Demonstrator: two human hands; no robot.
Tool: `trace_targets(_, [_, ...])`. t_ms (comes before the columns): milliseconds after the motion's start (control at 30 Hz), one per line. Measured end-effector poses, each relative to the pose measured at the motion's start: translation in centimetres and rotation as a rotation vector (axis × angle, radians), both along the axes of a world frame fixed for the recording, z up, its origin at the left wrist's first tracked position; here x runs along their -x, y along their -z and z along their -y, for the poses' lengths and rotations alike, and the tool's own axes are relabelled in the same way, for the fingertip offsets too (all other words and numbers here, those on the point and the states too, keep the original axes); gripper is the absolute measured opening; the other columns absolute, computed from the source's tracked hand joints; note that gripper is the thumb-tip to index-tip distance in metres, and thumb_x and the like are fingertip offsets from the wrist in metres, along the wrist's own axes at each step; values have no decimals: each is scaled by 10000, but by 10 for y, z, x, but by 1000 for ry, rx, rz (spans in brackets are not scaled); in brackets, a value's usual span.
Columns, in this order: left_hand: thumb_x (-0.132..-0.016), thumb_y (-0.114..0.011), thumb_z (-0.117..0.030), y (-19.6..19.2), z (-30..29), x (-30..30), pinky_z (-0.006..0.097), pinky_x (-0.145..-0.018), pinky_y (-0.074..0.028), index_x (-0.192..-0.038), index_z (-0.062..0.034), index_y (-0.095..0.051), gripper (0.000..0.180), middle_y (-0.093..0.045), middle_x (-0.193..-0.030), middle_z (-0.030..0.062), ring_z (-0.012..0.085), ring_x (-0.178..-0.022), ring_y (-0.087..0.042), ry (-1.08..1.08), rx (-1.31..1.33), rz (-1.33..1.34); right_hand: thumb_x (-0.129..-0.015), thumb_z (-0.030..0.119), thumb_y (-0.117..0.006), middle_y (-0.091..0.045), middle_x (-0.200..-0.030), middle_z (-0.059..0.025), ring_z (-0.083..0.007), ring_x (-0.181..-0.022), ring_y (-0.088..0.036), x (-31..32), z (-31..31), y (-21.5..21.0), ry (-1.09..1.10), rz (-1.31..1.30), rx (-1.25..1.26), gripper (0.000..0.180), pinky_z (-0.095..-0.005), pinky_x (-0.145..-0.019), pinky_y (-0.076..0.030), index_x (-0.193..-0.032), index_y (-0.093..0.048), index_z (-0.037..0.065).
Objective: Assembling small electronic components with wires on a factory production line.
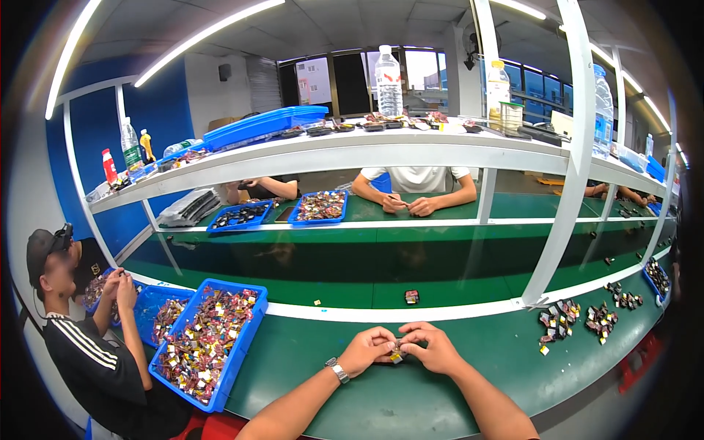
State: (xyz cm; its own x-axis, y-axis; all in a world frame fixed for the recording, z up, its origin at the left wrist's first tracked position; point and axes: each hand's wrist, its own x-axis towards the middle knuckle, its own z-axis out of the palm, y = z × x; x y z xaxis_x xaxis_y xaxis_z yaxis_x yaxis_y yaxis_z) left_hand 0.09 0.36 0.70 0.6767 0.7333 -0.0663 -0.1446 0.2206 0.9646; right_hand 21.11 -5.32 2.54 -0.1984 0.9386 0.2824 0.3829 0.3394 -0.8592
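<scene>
Over the green tabletop (345,396), both of my hands meet around one small part (397,357) with a yellow and white patch. My left hand (369,350), with a metal-band watch on its wrist, pinches it from the left. From the other side my right hand (431,347) grips it with thumb and bent fingers. Most of the part is covered by the fingertips, so its exact kind cannot be made out. To the left, a blue tray (257,308) is heaped with similar small parts in dark red, yellow and white.
Loose piles of small parts (559,320) lie to the right. A single part (411,297) sits beyond the white rail (345,314). A white shelf post (561,169) rises at right. At left a co-worker (95,345) handles something small; another person (418,187) works opposite.
</scene>
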Motion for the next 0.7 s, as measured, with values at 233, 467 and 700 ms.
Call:
trace_targets(233, [-973, -571, -78, 0, 7, -4, 279, -818, -565, -1173, -29, -563, 205, -668, -1094, 79, 134, -965, -653, -89, -11, 69, -858, 173, -696, -626, -1186, -63, -263, -1109, -580, 6, 1, 2, 71, 78, -184, 114, -379, -947, -473, -942, -724, 101])
trace_targets(467, [-975, -526, -24, 1, 6, -8, 342, -906, -555, -1269, -23, -516, 295, -631, -1196, 108, 177, -1076, -633, -78, -2, 125, -830, 116, -705, -620, -1162, -64, -268, -1122, -555, 18, 15, -14, 201, 162, -373, 113, -363, -908, -498, -938, -725, 89])
trace_targets(700, [-980, -548, -62, 3, 5, -2, 379, -925, -549, -1236, -7, -522, 264, -629, -1196, 135, 206, -1087, -632, -44, 27, 226, -816, 82, -709, -622, -1166, -66, -265, -1105, -563, 26, 12, -7, 223, 124, -422, 128, -357, -891, -509, -941, -732, 87])
